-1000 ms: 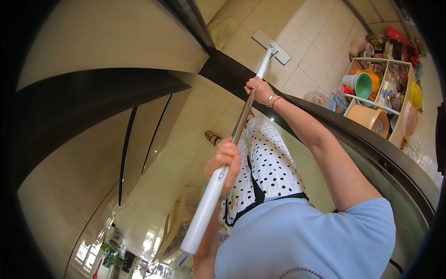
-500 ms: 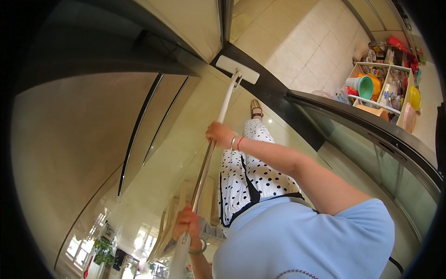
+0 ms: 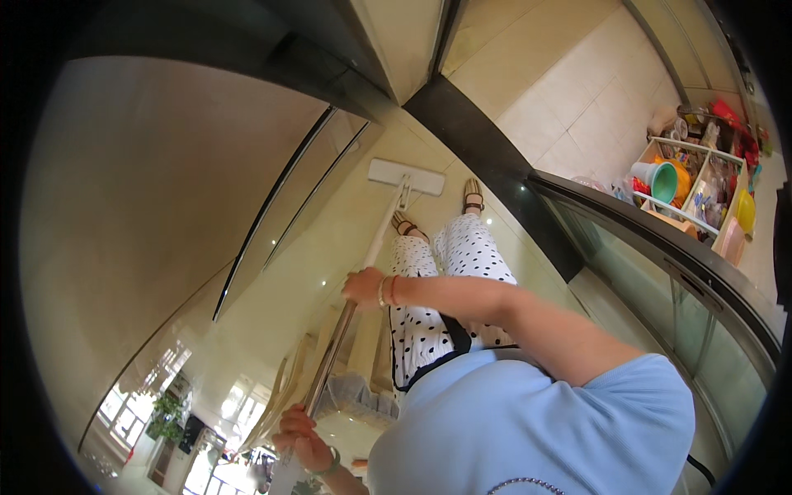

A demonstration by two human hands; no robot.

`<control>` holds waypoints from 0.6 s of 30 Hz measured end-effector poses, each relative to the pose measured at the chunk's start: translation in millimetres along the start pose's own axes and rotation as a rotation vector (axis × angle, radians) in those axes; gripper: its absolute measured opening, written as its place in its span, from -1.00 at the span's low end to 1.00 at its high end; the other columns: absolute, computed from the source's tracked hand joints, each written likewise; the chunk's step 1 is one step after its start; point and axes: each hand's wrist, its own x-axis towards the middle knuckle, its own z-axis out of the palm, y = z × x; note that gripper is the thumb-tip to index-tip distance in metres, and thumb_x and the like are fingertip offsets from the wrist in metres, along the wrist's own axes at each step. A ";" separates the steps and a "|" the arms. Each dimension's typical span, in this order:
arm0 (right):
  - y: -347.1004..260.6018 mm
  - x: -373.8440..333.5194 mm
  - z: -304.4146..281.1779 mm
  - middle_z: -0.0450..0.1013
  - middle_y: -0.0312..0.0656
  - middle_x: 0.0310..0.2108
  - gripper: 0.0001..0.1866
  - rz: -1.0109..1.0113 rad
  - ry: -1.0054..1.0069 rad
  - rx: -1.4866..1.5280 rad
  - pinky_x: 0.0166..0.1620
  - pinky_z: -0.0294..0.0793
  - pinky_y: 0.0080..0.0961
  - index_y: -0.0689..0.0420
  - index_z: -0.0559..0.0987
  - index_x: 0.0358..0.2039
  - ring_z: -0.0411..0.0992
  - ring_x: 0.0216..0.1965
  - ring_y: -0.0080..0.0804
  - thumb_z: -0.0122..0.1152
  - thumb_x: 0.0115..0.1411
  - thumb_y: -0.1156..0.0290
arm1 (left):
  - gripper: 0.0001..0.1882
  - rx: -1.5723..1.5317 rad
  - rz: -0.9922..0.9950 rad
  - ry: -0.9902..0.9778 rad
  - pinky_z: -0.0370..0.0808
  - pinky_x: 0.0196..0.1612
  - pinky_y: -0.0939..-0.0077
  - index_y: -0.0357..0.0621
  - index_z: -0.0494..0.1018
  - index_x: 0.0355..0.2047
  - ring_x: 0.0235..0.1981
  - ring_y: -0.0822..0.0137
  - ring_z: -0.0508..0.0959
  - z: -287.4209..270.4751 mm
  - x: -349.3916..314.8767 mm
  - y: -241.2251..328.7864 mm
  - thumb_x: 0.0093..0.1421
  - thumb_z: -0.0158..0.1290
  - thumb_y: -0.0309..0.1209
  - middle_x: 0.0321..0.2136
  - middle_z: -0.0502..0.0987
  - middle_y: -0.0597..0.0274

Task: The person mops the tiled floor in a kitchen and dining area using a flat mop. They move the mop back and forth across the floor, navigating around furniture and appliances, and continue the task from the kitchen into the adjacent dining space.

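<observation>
Flat mop (image 3: pixel 332 351), one; sandals (image 3: pixel 473 200), two; dark threshold strip (image 3: pixel 487 132), one.
Slants, white head (image 3: pixel 384 172) far on the floor (image 3: pixel 411 142), just beyond the left sandal (image 3: pixel 406 223). Clamped in two sets of fingers: right hand (image 3: pixel 363 285) at mid-handle, left hand (image 3: pixel 299 435) nearer. Could catch a sandal if pulled back, or scuff the strip if swung right.

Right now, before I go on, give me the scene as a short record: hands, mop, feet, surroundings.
Left hand: wrapped around the mop pole, near its upper end
Right hand: wrapped around the pole, nearer the mop head
Mop head: white, flat, rectangular; appears to rest on the pale floor
Shoes: near the mop head
Dark strip: crosses the floor beyond the shoes
Past strip: shelf unit holding a green-lined tub
</observation>
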 end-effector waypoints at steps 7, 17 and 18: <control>100.5 -82.5 -65.9 0.51 -0.26 -0.33 -0.89 0.122 0.238 -0.064 -0.19 0.56 -0.23 0.02 0.58 -0.37 0.43 -0.08 -0.22 0.19 0.06 0.36 | -0.75 -0.115 -0.024 -0.025 0.40 -0.09 0.07 -0.03 0.23 -0.45 -0.53 0.32 0.36 98.7 21.8 -33.0 0.29 -0.01 -0.24 -0.63 0.34 0.30; 213.9 -162.2 -146.9 0.43 -0.41 -0.38 -0.88 0.455 0.588 -0.216 -0.28 0.37 -0.29 -0.12 0.53 -0.45 0.41 -0.11 -0.41 0.19 -0.02 0.43 | -0.78 -0.501 0.304 -0.359 0.41 0.06 0.03 -0.12 0.30 -0.50 -0.40 0.22 0.52 241.6 96.0 -75.3 0.08 0.09 -0.70 -0.52 0.48 0.18; 223.6 -168.3 -154.6 0.42 -0.41 -0.39 -0.90 0.503 0.602 -0.236 -0.28 0.33 -0.29 -0.13 0.51 -0.47 0.41 -0.12 -0.42 0.17 -0.01 0.43 | -0.78 -0.541 0.313 -0.370 0.40 0.09 0.06 -0.14 0.32 -0.51 -0.38 0.23 0.52 257.5 98.9 -77.5 0.05 0.09 -0.73 -0.50 0.48 0.19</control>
